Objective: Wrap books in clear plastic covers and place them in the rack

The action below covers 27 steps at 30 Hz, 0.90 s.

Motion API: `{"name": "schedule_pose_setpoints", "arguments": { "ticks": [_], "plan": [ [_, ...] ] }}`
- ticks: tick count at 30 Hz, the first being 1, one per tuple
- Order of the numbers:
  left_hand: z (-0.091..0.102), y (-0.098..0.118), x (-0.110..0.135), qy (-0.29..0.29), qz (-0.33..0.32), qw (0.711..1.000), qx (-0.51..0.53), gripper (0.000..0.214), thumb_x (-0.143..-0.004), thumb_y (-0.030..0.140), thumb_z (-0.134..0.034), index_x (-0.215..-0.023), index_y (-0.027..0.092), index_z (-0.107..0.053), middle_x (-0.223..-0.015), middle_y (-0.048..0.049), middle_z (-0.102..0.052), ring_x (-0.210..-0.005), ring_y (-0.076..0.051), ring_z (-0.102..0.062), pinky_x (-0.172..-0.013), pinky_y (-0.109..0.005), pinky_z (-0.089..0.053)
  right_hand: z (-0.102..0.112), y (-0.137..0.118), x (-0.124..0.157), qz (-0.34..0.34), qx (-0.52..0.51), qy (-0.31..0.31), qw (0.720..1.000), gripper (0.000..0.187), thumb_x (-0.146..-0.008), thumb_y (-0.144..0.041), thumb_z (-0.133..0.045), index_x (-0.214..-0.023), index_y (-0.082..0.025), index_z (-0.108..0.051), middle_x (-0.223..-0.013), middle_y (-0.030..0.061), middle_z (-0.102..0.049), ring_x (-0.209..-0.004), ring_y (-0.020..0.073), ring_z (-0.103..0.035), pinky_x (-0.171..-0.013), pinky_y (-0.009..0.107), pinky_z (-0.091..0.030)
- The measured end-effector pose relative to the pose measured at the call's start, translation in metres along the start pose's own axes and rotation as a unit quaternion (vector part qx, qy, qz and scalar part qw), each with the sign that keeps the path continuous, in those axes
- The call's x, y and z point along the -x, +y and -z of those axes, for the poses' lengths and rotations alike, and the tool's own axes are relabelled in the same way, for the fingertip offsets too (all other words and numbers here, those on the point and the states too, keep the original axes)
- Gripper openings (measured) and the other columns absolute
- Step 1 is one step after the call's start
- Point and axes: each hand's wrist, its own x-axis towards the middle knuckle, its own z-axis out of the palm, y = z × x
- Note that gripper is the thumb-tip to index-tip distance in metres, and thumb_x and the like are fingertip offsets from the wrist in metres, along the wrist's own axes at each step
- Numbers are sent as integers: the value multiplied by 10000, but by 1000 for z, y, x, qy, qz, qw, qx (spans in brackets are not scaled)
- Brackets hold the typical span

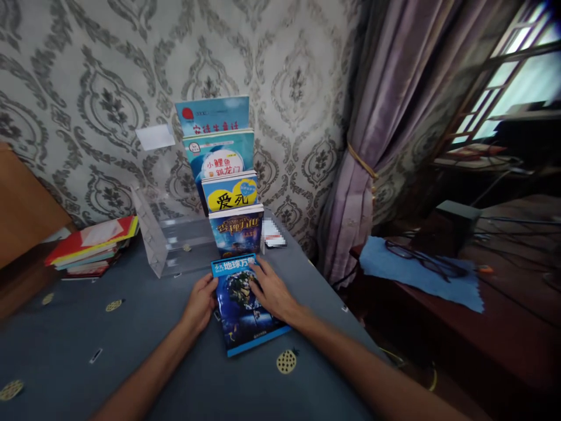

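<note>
A blue book (239, 318) with a globe on its cover lies face up, slightly turned, on the grey-blue tablecloth. My left hand (202, 301) is closed on its left edge near the top, thumb at the cover and the other fingers partly hidden. Across the upper right of the cover lies my right hand (274, 292), fingers spread over the globe picture and the title. Just behind the book, a clear acrylic display rack (151, 234) holds a dark blue book (236, 231), a yellow-and-blue book (230, 192), a teal book (221, 155) and a blue book (213, 114) in rising tiers.
Left of the rack is a stack of books and folders (94, 240). A small blurred-out item (274, 233) lies right of the rack. A patterned wall and purple curtain (357, 193) stand behind. Glasses (423, 260) rest on a blue cloth (438, 286) on the dark red table.
</note>
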Motion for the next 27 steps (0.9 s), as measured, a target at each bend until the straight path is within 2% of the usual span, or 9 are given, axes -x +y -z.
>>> {"name": "schedule_pose_setpoints", "arguments": {
  "ticks": [3,6,11,14,16,19,22,24,27],
  "plan": [
    [-6,8,6,-24,12,998,57,252,-689,253,-832,-859,129,-693,-841,-82,-769,-846,-241,-746,-726,-301,-600,-3,1,0,-58,-45,35,997,526,-999,-334,-377,-1478,-119,-415,-1519,244,-439,-1374,338,-498,-1078,504,-484],
    [-11,14,10,-23,14,995,99,205,-707,209,-826,-853,132,-704,-856,-73,-776,-870,-237,-748,-775,-312,-605,-4,-1,-1,-79,-118,73,987,568,-1013,-417,-335,-1523,-167,-348,-1473,206,-518,-1340,331,-535,-1076,523,-472],
    [-20,14,16,20,8,989,145,160,-755,260,-808,-845,158,-722,-867,-57,-782,-924,-237,-741,-890,-353,-584,-1,-14,2,-87,-241,148,955,521,-1017,-486,-326,-1444,-226,-473,-1292,115,-674,-1221,296,-616,-1046,474,-478],
    [-27,15,23,74,-10,989,125,213,-800,347,-773,-921,176,-736,-940,-52,-782,-996,-231,-719,-974,-370,-535,5,-26,8,-62,-258,190,945,472,-1020,-471,-350,-1379,-220,-525,-1202,91,-703,-1094,267,-654,-988,419,-496],
    [-29,18,30,100,-59,990,85,304,-822,446,-742,-978,185,-742,-1023,-50,-774,-1072,-224,-685,-1029,-358,-487,10,-33,12,-28,-256,208,944,442,-1019,-442,-368,-1371,-218,-514,-1139,77,-712,-975,245,-670,-912,385,-516],
    [-26,27,40,86,-170,982,-1,474,-820,631,-667,-954,184,-749,-1039,-49,-763,-1090,-229,-653,-1024,-336,-463,16,-40,15,52,-244,234,940,435,-1012,-406,-373,-1391,-215,-468,-1107,78,-700,-920,235,-662,-851,366,-525],
    [-17,30,43,55,-242,967,-53,582,-748,748,-647,-817,179,-745,-841,-44,-750,-922,-237,-666,-884,-334,-515,14,-41,16,120,-215,247,937,493,-990,-413,-380,-1430,-191,-409,-1194,121,-656,-1007,263,-647,-887,399,-522],
    [-9,28,40,52,-241,968,-56,585,-674,761,-699,-732,179,-724,-733,-33,-720,-825,-230,-664,-806,-332,-532,9,-40,17,124,-198,247,940,499,-980,-409,-384,-1423,-183,-405,-1193,134,-646,-990,272,-647,-864,409,-528],
    [-2,28,37,23,-196,979,-49,551,-584,695,-802,-737,171,-726,-736,-34,-732,-797,-234,-682,-804,-350,-548,0,-36,20,98,-191,241,947,402,-979,-381,-390,-1332,-203,-465,-1046,93,-673,-853,248,-647,-775,382,-534]
  ]
}}
